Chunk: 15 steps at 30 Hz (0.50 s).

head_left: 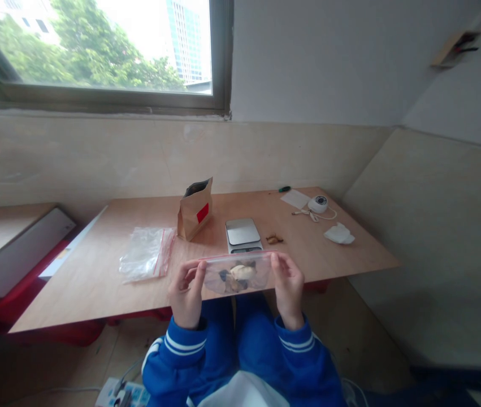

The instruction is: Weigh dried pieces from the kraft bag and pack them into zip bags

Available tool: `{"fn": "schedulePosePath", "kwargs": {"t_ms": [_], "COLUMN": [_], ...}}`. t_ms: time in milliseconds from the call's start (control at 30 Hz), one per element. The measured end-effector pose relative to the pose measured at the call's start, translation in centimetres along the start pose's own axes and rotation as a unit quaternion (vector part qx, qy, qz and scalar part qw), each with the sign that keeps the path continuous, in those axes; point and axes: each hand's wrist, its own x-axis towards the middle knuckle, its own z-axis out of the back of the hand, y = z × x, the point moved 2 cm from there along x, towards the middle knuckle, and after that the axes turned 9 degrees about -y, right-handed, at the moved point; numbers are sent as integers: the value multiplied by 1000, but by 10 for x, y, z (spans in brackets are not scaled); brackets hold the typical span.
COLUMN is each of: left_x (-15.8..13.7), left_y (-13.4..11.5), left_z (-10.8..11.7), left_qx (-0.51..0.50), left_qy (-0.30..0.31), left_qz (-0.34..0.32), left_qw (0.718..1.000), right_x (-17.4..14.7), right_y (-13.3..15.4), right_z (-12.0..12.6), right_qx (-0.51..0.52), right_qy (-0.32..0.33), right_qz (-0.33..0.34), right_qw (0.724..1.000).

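A small clear zip bag (237, 273) with pale and dark pieces inside is held up over the near edge of the wooden table (104, 282). My left hand (186, 294) pinches its left end and my right hand (287, 287) pinches its right end, fingertips along the top seal. Just behind the bag sits a small silver digital scale (242, 234). An open brown paper pouch (195, 209) with a red label stands further back on the left.
A pile of empty clear zip bags (146, 252) lies left of the pouch. Some brown bits (274, 239) lie right of the scale. At the far right are a crumpled tissue (339, 233), a white round device (319, 204) with cable, a paper slip and a green pen.
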Motion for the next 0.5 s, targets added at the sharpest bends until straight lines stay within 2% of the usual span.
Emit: {"fn": "schedulePosePath", "kwargs": {"t_ms": [100, 233, 400, 500], "left_x": [-2, -7, -11, -11], "left_y": [-1, 3, 11, 12], "left_z": [-11, -20, -20, -18], "left_qx": [-45, -73, -108, -103], "left_qy": [-2, -45, -6, -12], "left_qz": [51, 87, 140, 134], "left_qw": [998, 993, 984, 986], "right_x": [-2, -7, -10, -9], "right_y": [-1, -2, -4, -8], "right_z": [-5, -15, -19, -19], "right_qx": [22, 44, 22, 18], "right_qy": [26, 79, 110, 124], "right_qz": [-8, -35, -55, -55], "right_qw": [999, 995, 992, 991]}}
